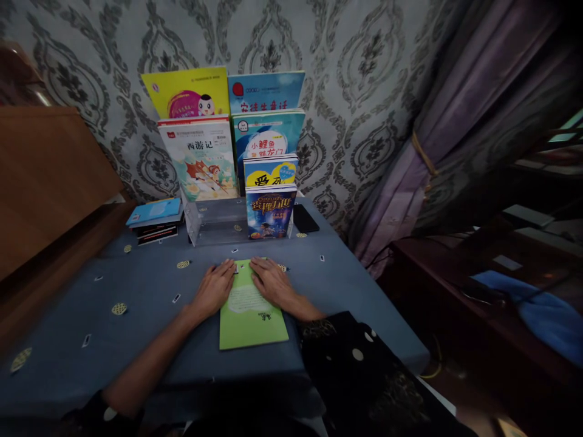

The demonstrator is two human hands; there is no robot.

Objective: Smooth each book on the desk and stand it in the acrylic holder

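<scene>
A green book (252, 331) with a pale text panel lies flat on the blue tablecloth, its far edge turned away from me. My left hand (215, 287) rests at its far left corner, fingers stretched forward and touching the cover's edge. Across the far right corner lies my right hand (272, 284), flat, with its fingertips on the cover. Neither hand is wrapped round the book. Just beyond them stands a clear stepped book rack (216, 227), holding a dark blue book (269, 212) in its front tier and a white-covered book (203, 159) behind on the left.
Farther back in the rack are a yellow book (157, 91), a blue book (291, 88) and a teal book (291, 127). A stack of books (157, 213) lies to the left, a black phone (306, 218) to the right. Patterned wallpaper and a purple curtain (401, 158) border the table.
</scene>
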